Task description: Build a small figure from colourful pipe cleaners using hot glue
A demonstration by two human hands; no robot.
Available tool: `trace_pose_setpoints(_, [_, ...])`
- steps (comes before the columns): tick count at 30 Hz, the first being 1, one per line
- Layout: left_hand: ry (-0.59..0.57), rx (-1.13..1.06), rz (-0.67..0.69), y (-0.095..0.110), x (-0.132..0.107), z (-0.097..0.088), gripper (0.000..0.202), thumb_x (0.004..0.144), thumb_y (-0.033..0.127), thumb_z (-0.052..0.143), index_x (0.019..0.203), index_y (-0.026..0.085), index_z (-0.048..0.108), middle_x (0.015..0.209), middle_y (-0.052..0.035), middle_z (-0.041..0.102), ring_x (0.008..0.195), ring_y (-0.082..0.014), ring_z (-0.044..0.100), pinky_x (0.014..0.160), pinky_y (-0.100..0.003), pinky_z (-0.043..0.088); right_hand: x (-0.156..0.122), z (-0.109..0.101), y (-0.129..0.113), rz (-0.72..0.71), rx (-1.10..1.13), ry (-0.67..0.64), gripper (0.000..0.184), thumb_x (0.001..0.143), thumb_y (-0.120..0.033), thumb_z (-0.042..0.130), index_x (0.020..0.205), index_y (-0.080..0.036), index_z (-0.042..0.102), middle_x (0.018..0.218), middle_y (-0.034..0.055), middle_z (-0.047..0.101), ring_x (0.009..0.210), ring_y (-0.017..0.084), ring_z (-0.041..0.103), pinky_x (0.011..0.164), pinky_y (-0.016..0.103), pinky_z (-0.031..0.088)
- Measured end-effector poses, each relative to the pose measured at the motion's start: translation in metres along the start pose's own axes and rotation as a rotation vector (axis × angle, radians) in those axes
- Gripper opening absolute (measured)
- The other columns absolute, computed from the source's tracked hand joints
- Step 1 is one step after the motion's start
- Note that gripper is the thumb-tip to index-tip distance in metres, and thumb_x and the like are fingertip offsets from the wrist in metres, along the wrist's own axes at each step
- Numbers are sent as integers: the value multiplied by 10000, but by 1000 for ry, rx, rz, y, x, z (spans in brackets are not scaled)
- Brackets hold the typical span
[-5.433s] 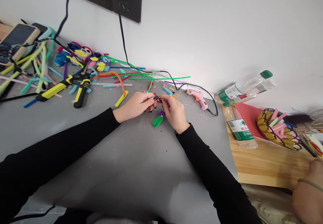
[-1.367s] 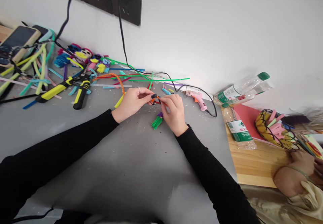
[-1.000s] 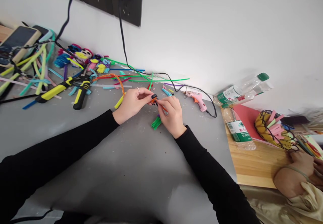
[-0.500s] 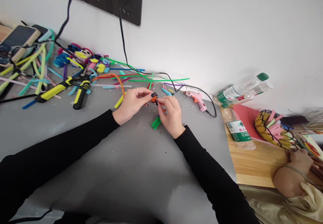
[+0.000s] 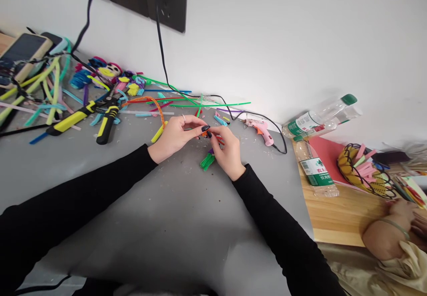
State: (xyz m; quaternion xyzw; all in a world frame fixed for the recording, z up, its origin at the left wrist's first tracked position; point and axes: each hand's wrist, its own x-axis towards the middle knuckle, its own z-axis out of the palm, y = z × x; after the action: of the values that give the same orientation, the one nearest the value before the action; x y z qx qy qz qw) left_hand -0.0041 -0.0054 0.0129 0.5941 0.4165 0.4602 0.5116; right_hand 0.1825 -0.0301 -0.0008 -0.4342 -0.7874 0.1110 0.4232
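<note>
My left hand (image 5: pixel 175 137) and my right hand (image 5: pixel 227 148) meet over the grey table, thumbs and index fingers pinched together. Between the fingertips a small orange piece of fuzzy pipe cleaner (image 5: pixel 204 134) shows, mostly hidden by the fingers. Just under my right hand lies a green pipe-cleaner bundle (image 5: pixel 207 161) with a bit of purple at its top. Left of my left hand are a short yellow pipe cleaner (image 5: pixel 157 134) and a twisted orange strand (image 5: pixel 151 100). To the right rests a pink glue gun (image 5: pixel 263 132), its cord curling behind it.
Yellow-black pliers (image 5: pixel 107 122), loose pipe cleaners, small fuzzy figures (image 5: pixel 110 70) and a phone (image 5: pixel 25 51) crowd the left. Plastic bottles (image 5: pixel 315 169) lie at the right edge by a wire basket (image 5: pixel 362 171). Another person's arm (image 5: pixel 383 236) rests on the wooden table (image 5: pixel 333 218).
My fingertips have drawn closer together and now cover more of the orange piece. My right fingers have curled in slightly; more of the green bundle's purple top shows.
</note>
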Motion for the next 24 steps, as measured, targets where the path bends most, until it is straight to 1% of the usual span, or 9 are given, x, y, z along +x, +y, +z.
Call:
trace_pose_setpoints(2, [-13, 7, -9, -1, 1, -1, 381, 780, 518, 801, 932, 170, 775, 944, -90, 786, 809, -211, 709, 721, -330, 601, 0, 0, 0, 20, 5, -6, 182, 1024, -179, 478, 1043, -208, 657, 927, 63, 713, 864, 187, 676, 790, 328, 560])
trace_pose_setpoints(7, [-45, 20, -20, -1, 2, -2, 402, 764, 533, 804, 900, 158, 755, 891, -86, 775, 743, -190, 695, 723, -334, 596, 0, 0, 0, 22, 24, -10, 176, 1012, -178, 491, 1013, -205, 665, 912, 60, 716, 859, 189, 682, 795, 336, 562])
trace_pose_setpoints(14, [-34, 11, -14, 3, 1, 0, 398, 761, 549, 808, 858, 176, 711, 865, -79, 766, 767, -201, 704, 689, -319, 579, 1, -1, -1, 103, 150, -24, 180, 987, -179, 511, 1048, -217, 677, 957, 50, 743, 881, 178, 717, 811, 331, 594])
trace_pose_setpoints(20, [-57, 0, -34, 3, 1, 0, 439, 747, 566, 817, 908, 177, 694, 927, -87, 761, 797, -214, 710, 677, -329, 588, 2, -2, -2, 136, 229, -35, 151, 991, -211, 536, 1040, -212, 679, 976, 53, 748, 900, 179, 729, 842, 343, 613])
trace_pose_setpoints(22, [-60, 7, -37, 4, 1, 0, 414, 762, 542, 809, 923, 175, 701, 912, -79, 756, 787, -206, 702, 683, -326, 585, 3, -3, -1, 142, 257, -42, 136, 989, -215, 548, 1023, -210, 680, 970, 52, 749, 901, 177, 729, 851, 344, 615])
trace_pose_setpoints(24, [-61, 22, -33, 5, 0, 0, 382, 779, 514, 798, 934, 178, 704, 851, -57, 740, 748, -191, 687, 686, -319, 579, 3, -3, -1, 151, 292, -50, 126, 992, -223, 555, 1009, -210, 679, 963, 51, 749, 898, 175, 730, 851, 344, 618])
